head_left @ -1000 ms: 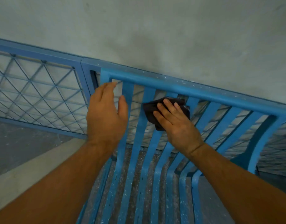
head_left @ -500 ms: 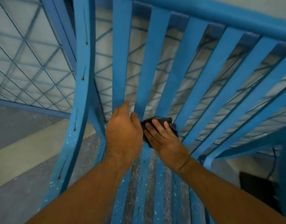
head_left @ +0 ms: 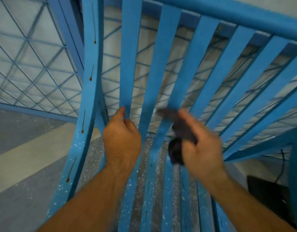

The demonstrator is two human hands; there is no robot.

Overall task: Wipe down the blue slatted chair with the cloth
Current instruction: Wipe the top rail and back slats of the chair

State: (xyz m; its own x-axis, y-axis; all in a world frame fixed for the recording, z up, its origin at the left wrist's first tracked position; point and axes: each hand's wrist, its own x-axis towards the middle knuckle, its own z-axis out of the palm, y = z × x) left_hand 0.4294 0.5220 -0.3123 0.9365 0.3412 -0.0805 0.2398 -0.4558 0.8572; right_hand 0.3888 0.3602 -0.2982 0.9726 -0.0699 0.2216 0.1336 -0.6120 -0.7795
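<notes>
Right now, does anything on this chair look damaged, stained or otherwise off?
Yes. The chair has dark reddish drip marks running down its left side rail, like rust stains or dried paint, and white specks dotting the lower slats. No slat looks broken.

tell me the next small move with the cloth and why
Probably press the cloth flat onto the slat beside the right hand and stroke down: it is bunched in that blurred hand, the left hand grips the next slat, and white specks dot the seat slats below.

Dark bunched cloth (head_left: 177, 149) before blue slatted chair (head_left: 129, 64)
</notes>
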